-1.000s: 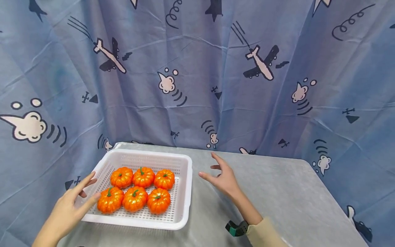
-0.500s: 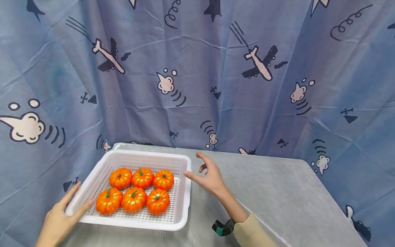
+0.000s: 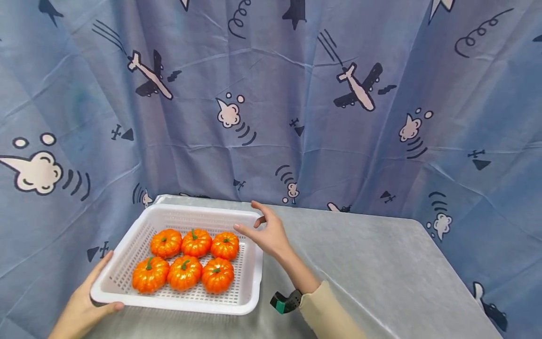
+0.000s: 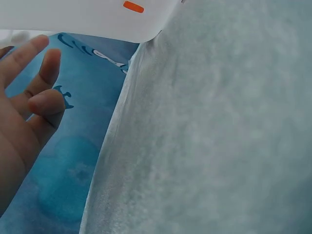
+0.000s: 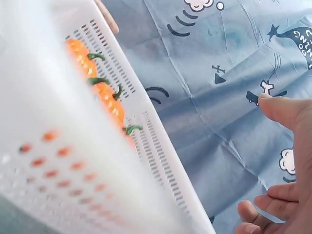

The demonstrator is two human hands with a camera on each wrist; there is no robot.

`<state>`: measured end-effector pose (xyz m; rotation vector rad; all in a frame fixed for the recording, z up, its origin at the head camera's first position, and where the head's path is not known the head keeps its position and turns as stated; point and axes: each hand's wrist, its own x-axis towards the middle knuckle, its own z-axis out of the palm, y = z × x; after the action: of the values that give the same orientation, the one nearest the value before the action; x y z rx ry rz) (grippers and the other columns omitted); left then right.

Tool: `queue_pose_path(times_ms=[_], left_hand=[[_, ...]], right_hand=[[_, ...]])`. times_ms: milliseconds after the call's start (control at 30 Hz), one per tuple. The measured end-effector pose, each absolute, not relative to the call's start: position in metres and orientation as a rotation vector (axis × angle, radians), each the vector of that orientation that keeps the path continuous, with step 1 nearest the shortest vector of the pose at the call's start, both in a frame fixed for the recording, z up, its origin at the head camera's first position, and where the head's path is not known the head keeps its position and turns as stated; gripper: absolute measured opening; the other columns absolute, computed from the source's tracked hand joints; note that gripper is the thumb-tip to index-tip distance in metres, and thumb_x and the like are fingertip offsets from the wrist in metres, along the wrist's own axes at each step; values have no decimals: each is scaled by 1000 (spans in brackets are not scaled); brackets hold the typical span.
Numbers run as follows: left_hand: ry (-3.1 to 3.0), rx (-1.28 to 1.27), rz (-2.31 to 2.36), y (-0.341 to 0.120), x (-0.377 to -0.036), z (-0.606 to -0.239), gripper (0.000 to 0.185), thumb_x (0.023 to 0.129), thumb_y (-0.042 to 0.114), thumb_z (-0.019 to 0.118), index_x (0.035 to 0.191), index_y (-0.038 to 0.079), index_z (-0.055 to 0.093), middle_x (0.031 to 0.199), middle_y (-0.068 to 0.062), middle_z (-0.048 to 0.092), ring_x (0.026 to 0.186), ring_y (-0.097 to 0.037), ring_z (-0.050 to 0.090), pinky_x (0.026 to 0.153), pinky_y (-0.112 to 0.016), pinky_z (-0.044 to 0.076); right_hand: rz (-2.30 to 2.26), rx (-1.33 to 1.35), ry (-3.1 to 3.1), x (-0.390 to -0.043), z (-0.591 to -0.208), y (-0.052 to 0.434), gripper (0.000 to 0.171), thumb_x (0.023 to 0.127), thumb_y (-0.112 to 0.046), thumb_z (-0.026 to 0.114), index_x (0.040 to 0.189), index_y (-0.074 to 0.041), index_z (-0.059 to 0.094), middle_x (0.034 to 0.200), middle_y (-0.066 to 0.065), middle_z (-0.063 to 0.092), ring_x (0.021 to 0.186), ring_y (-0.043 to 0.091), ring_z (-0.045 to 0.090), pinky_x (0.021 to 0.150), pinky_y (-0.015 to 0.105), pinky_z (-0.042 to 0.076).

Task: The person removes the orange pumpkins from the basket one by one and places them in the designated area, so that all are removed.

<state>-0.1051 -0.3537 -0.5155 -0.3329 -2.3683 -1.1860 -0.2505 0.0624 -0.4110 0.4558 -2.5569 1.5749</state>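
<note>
A white, rectangular, perforated plastic basket (image 3: 182,307) stands upright between the left hand (image 3: 81,305) and the right hand (image 3: 270,234); inside sit six glossy orange ribbed pumpkins (image 3: 184,277) with green stems (image 3: 185,265) in two rows of three.

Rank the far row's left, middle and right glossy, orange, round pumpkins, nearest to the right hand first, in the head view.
1. Right pumpkin, towards the right hand
2. Middle pumpkin, between the others
3. Left pumpkin, at the opposite end

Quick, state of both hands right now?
Left hand: open, at the basket's near-left corner; contact unclear.
Right hand: open, holding nothing, by its far-right corner.
</note>
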Motion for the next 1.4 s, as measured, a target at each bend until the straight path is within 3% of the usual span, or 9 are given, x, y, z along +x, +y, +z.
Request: queue_pose_path(times_ms=[133,300,367,500,600,700,867,1133,1400], left_hand=[[-2375,-316,-1196,-354,-105,-516,129,59,2,96,169,10,29,149,43,36,120,22,40,94,-3,25],[-2430,-230,-1152,-355,-103,-519,129,61,5,98,170,16,29,142,48,35,112,21,41,90,-3,25],[-2441,-208,-1144,-355,-103,-520,128,62,6,98,170,17,28,141,49,35,111,21,41,89,-3,25],[-2435,-209,-1159,-354,-102,-519,128,63,5,97,170,17,28,141,49,34,112,23,39,91,-3,24],[-2429,-204,-1180,-352,-101,-517,127,64,3,97,170,16,28,141,48,36,114,24,38,91,-3,24],[-2436,-180,-1190,-350,-101,-516,126,66,2,96,170,17,27,139,48,36,113,23,38,91,-3,25],[-2464,-151,-1169,-350,-100,-515,125,67,4,96,170,17,26,137,49,34,113,23,37,90,-2,23],[-2493,-119,-1153,-351,-100,-517,124,69,6,96,171,20,26,135,50,33,107,20,40,86,-4,26],[-2490,-114,-1145,-352,-102,-518,125,68,7,97,170,20,27,134,50,34,105,18,43,85,-4,26]], right_hand=[[1598,432,-2568,-254,-405,49,82,86,-45,85,154,-11,55,147,7,61,91,21,57,64,28,47],[1695,377,-2575,-253,-403,31,82,85,-45,87,153,-10,56,112,12,71,75,17,56,61,28,46],[1736,354,-2584,-252,-404,25,84,84,-45,87,153,-10,56,95,10,68,69,15,54,60,28,45],[1791,298,-2597,-250,-410,14,84,82,-44,89,152,-11,56,79,5,61,66,13,52,58,27,44],[1821,232,-2606,-250,-416,7,84,82,-44,90,152,-11,57,90,6,66,72,14,55,64,29,49],[1834,163,-2613,-250,-422,1,85,82,-45,90,151,-9,57,120,9,70,90,19,64,82,35,57],[1825,78,-2660,-250,-431,-9,86,82,-46,90,151,-5,56,150,12,59,129,33,60,111,48,49],[1595,58,-2822,-250,-438,-15,88,79,-28,94,149,6,53,146,22,59,127,36,60,112,52,48],[1378,88,-2940,-250,-442,-16,80,72,-21,99,136,8,60,116,16,68,101,29,64,98,47,56]])
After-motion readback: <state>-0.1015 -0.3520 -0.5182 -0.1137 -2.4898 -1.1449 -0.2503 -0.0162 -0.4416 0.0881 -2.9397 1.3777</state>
